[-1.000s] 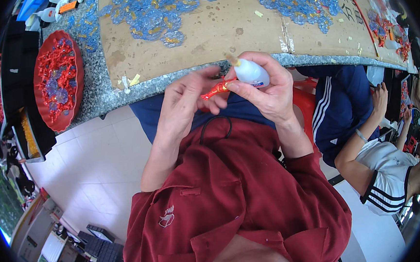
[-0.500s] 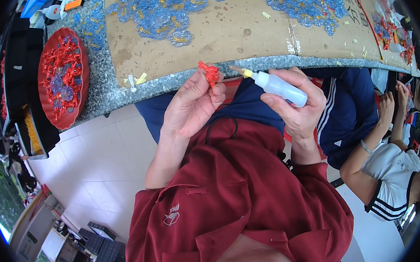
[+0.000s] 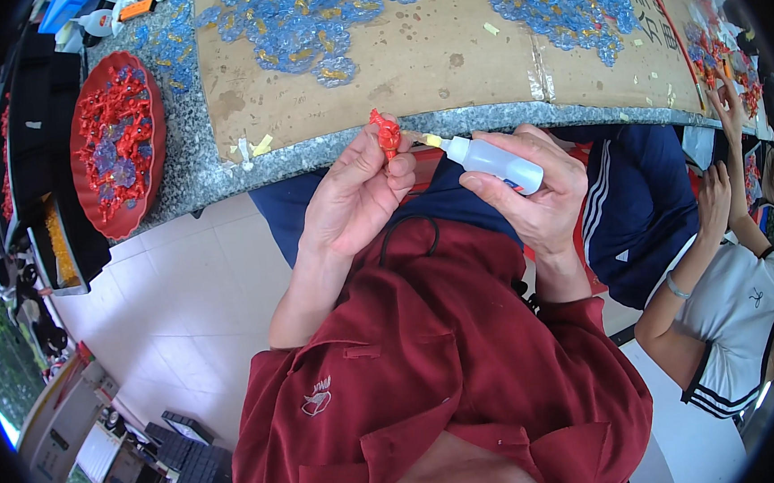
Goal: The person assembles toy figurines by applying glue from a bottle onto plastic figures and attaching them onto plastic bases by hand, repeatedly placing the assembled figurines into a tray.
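Observation:
Between the thumb and fingers of my left hand (image 3: 353, 185) is a small red plastic figure (image 3: 387, 137), held upright just off the table's near edge. My right hand (image 3: 540, 181) is wrapped round a translucent white squeeze bottle (image 3: 500, 164) with a yellow collar and a thin nozzle (image 3: 422, 138). The bottle lies tilted, its nozzle pointing left, and the tip is at the right side of the red figure. Whether the tip touches it I cannot tell.
Piles of clear blue plastic pieces (image 3: 301, 32) with yellow bits lie on a cardboard sheet (image 3: 447, 67) over the speckled stone table (image 3: 185, 157). A red tray (image 3: 157, 132) of red figures stands at the left. A co-worker in a white shirt (image 3: 724, 308) sits at the right.
My right hand has brought the bottle leftward, so its nozzle has closed the gap to the red figure. My left hand has barely moved. The co-worker's one arm now reaches farther toward the table.

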{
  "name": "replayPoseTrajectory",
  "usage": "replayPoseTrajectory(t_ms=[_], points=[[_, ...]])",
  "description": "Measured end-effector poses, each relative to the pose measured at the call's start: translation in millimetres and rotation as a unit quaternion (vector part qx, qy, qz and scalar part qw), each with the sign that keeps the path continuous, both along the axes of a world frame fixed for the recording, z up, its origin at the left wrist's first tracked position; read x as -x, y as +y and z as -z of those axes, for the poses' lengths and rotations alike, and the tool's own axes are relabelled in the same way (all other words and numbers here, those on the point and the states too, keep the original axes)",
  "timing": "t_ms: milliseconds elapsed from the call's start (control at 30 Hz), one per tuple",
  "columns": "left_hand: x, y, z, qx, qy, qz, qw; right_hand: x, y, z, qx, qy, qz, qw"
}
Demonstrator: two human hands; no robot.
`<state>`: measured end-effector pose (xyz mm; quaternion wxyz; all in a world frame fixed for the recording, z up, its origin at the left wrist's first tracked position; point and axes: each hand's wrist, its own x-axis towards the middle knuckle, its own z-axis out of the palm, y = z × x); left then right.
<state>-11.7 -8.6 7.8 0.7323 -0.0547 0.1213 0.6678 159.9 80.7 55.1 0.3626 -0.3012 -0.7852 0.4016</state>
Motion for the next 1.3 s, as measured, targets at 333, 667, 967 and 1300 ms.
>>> replayPoseTrajectory(t_ms=[333,667,967,1300], points=[[-0.8,0.9,0.1,0.001,0.031,-0.004,0.999,-1.7,-1.0,-6.9,0.008,0.015,-0.008,1.0],[0.2,-0.5,1.4,0.009,0.057,-0.006,0.998,-2.5,-1.1,-11.0,0.003,-0.002,-0.017,1.0],[-1.2,0.6,0.0,0.02,0.025,0.001,0.999,-3.4,1.1,-7.9,-0.003,-0.009,-0.004,1.0],[3.9,-0.9,-6.8,0.024,0.021,-0.004,0.999,-0.1,5.7,4.0,0.138,0.081,0.077,0.984]])
